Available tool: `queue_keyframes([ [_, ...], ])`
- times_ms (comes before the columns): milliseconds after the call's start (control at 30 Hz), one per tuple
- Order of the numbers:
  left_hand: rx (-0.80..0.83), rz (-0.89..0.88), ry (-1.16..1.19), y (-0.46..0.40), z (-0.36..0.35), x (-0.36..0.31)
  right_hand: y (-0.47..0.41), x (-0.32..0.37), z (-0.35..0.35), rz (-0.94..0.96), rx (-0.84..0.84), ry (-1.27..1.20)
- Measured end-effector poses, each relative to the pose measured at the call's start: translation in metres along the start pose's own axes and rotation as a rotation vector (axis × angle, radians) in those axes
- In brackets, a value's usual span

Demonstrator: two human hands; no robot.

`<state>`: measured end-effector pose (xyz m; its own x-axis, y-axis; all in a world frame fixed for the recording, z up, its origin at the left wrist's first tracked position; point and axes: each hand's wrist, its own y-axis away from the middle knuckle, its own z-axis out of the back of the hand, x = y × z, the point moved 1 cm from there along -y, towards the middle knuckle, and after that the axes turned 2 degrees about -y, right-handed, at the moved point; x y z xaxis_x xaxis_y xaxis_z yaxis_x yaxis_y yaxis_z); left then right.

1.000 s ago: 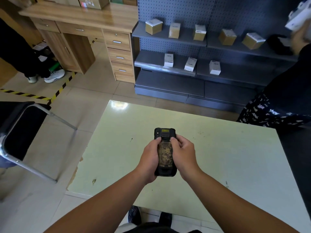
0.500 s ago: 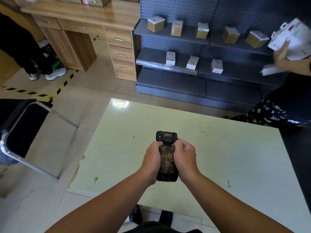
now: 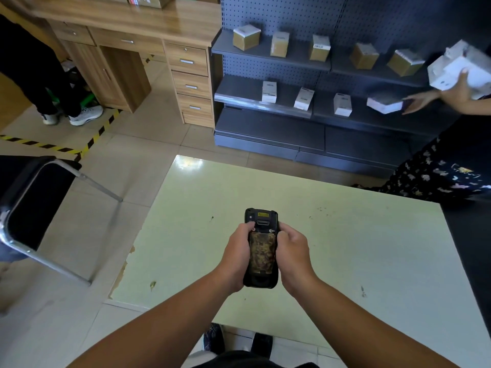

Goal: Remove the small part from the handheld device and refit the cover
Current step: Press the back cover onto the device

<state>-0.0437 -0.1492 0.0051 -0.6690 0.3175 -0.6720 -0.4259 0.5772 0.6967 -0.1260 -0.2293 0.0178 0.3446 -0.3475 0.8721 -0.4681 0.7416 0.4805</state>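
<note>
A black handheld device (image 3: 261, 221) is held back side up over the pale green table (image 3: 358, 248). Its back carries a camouflage-patterned cover (image 3: 261, 254), with a yellow label and a dark window near the top end. My left hand (image 3: 235, 258) grips the device's left side, thumb resting near the top of the cover. My right hand (image 3: 291, 254) grips the right side, thumb at the cover's upper right edge. No small part shows; the fingers hide the device's sides and underside.
A black folding chair (image 3: 32, 208) stands left of the table. Beyond the table are a wooden desk with drawers (image 3: 190, 75) and dark shelves (image 3: 279, 107) with small boxes. A person at right (image 3: 438, 96) handles white boxes; another person's legs (image 3: 39, 83) stand far left.
My grip on the device is unchanged; the hands and device sit slightly lower in view. The person at right has brought their arms and white boxes into sight at the shelves.
</note>
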Motion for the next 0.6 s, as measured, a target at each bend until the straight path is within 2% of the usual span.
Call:
queue_keyframes([
  [200,-0.028,-0.022,-0.048,-0.003,0.005,-0.002,0.005,0.000,-0.003,0.028,0.005,-0.043],
  [600,0.061,0.042,0.038,-0.007,0.013,0.007,0.006,-0.004,-0.010,0.027,-0.071,-0.028],
])
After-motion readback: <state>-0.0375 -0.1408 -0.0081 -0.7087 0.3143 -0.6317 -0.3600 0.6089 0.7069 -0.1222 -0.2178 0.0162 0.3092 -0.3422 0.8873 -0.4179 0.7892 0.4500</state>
